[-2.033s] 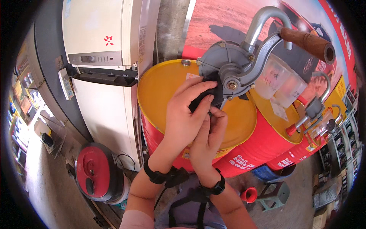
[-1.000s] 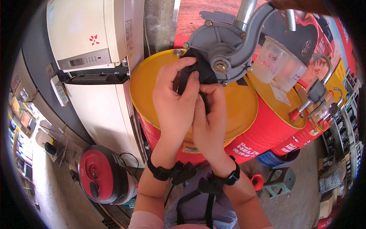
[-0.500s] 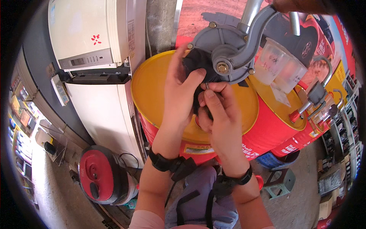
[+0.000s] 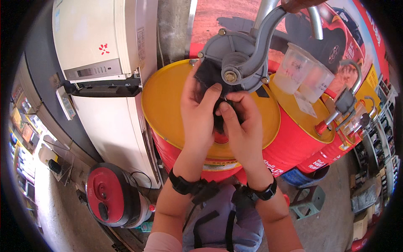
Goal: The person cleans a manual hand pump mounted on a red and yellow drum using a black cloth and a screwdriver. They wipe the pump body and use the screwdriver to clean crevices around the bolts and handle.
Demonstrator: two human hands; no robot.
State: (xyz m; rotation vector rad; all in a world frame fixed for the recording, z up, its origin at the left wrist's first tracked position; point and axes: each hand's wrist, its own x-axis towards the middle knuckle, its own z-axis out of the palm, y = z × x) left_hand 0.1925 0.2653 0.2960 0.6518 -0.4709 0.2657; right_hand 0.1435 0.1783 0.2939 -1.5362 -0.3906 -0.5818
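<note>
Both my hands work on a dark piece of cloth in front of a grey hand-crank drum pump. My left hand grips the cloth from its left side, thumb pressed on top. Just to its right, my right hand pinches the lower part of the cloth between thumb and forefinger. A tiny pale tip shows between the two thumbs, too small to name. The pump's curved crank arm rises to the upper right. Beneath the hands is the yellow top of a red drum.
Clear plastic jugs stand on a second drum at the right, near another pump. A white cabinet is at the left, with a red-lidded machine below it. A green stool stands on the floor.
The pump and drums have shifted slightly left in view. My right hand's fingers have moved up and closer around the cloth; the left hand keeps its grip.
</note>
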